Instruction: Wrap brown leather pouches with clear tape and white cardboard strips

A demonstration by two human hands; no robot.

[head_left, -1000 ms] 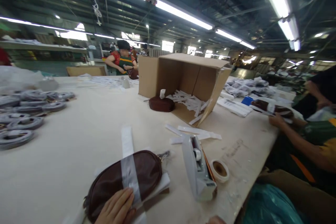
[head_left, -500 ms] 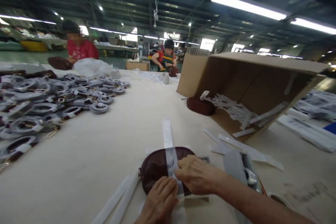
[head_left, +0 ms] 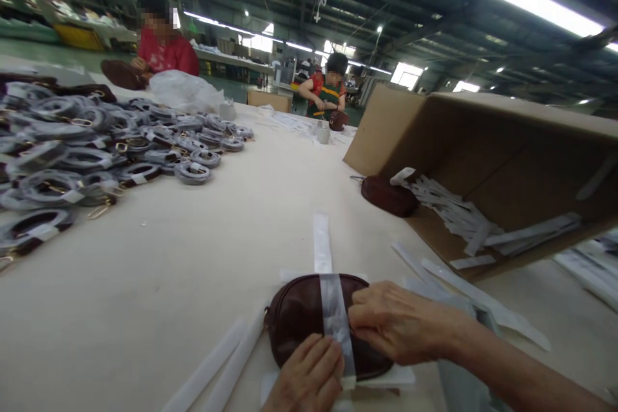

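Note:
A dark brown oval bag (head_left: 299, 318) lies on the table in front of me, with a translucent white strip (head_left: 333, 299) across its middle. The strip runs past the bag's far edge onto a paper strip (head_left: 322, 241) on the table. My left hand (head_left: 311, 370) rests at the bag's near side, its fingers lying flat side by side against the strip. On the bag's right part is my right hand (head_left: 391, 322), fingers curled in with thumb and forefinger together beside the strip. Whatever they pinch, if anything, is hidden.
Wrapped, coiled straps (head_left: 120, 141) are heaped at left. A cardboard box (head_left: 506, 167) lies on its side at right with white strips (head_left: 454, 206) inside; a second brown bag (head_left: 389, 196) sits at its opening. A grey tape dispenser (head_left: 463, 360) is partly behind my right arm. Two people work across the table.
The view has tilted and shifted, so the scene sits differently. My right hand has moved slightly off the strip to the bag's right part. My left hand stays at the near side.

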